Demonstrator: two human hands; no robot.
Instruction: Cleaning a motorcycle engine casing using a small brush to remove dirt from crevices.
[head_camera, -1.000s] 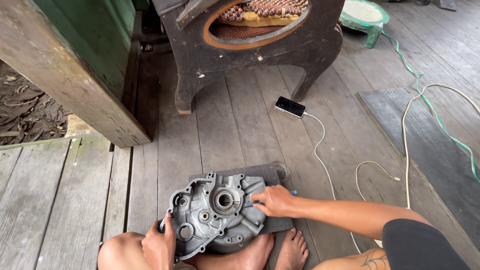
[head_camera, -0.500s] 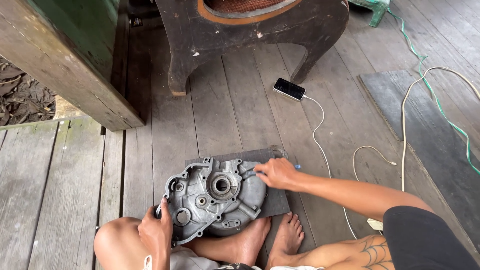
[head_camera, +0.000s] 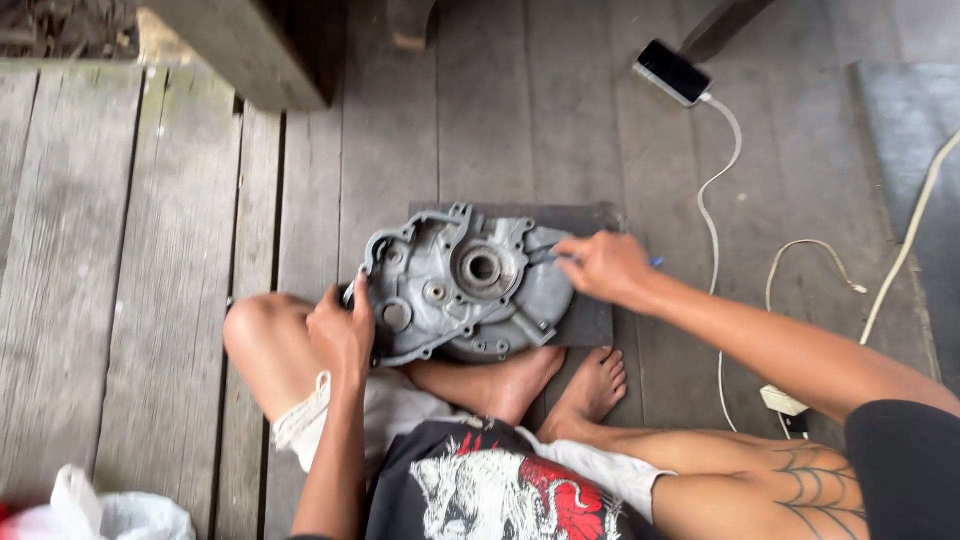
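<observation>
At centre frame, a grey cast-metal engine cover (head_camera: 465, 285) lies on a dark rectangular mat (head_camera: 590, 322) spread over weathered wooden floorboards (head_camera: 130, 300). Compared with half a second ago, the camera has tipped further down, so the cover now sits mid-frame; both hands remain in the same places on it, which suggests that work on the part goes on without a change of grip. The left hand (head_camera: 343, 335) is closed over the lower left rim of the cover, steadying it. The right hand (head_camera: 603, 267) is curled around a slim tool with a blue end (head_camera: 655, 262), its tip laid against the upper right edge of the casting. The casting is dull, ribbed and irregular in outline, with a round central bore and several bolt bosses. At upper right, a dark phone (head_camera: 672, 72) lies joined to a white cable (head_camera: 722, 200).
</observation>
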